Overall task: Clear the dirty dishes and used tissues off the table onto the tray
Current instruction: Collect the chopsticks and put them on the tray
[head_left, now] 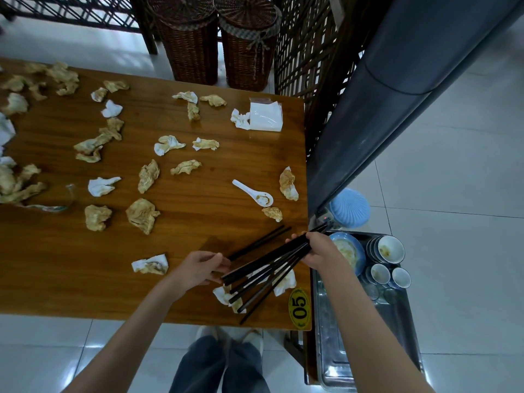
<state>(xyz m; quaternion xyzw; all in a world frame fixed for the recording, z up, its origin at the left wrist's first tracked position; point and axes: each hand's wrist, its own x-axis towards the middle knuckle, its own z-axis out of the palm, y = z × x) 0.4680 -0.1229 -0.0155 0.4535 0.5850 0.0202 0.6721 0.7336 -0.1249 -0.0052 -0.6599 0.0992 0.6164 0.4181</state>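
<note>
Over table point(175, 236) edge, R hand point(319, 249) grips chopsticks point(263, 276); L hand point(198, 268) pinches two

A yellow oval sticker point(299, 308) on the table's point(198, 194) near corner reads "05"

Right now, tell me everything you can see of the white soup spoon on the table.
The white soup spoon looks like glazed ceramic or plastic, with a short flat handle and a deep oval bowl. It lies flat, bowl up, on the wooden table near the right edge, handle pointing up and left. Brown sauce residue smears the inside of the bowl. Neither hand touches it. A stained crumpled tissue lies just beyond the bowl's tip; whether they touch I cannot tell.
</note>
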